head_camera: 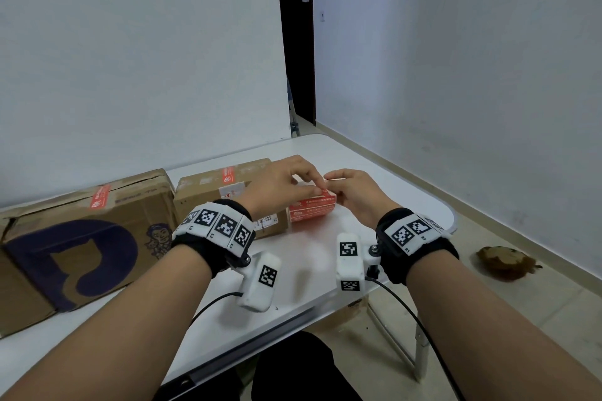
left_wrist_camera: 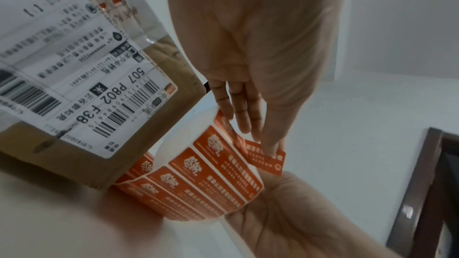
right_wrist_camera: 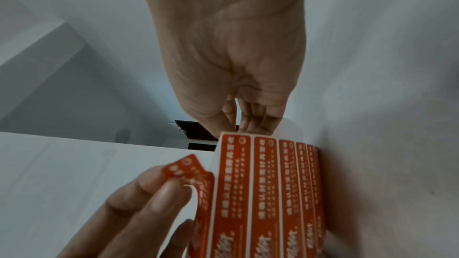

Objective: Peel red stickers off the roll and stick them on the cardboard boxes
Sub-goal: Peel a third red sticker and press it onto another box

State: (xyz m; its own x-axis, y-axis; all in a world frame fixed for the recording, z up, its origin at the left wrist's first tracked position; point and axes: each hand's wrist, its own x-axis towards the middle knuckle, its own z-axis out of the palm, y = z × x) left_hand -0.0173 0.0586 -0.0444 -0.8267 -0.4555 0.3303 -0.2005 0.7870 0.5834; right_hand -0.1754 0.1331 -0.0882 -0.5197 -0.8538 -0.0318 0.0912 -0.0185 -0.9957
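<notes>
We find the sticker roll (head_camera: 311,209) near the right edge of the surface (head_camera: 312,257), just beside the smaller cardboard box (head_camera: 208,192). It lies on its side, its axis running roughly left to right, its red stickers wrapped around it. One sticker (left_wrist_camera: 267,159) is lifted at its right end. The left hand (head_camera: 280,187) pinches that free corner between thumb and fingers to peel it. The right hand (head_camera: 353,194) grips the roll's right end, in our judgement to steady it against the pull. Both boxes, including the larger box (head_camera: 88,238) toward the left edge, already carry a red sticker on top.
</notes>
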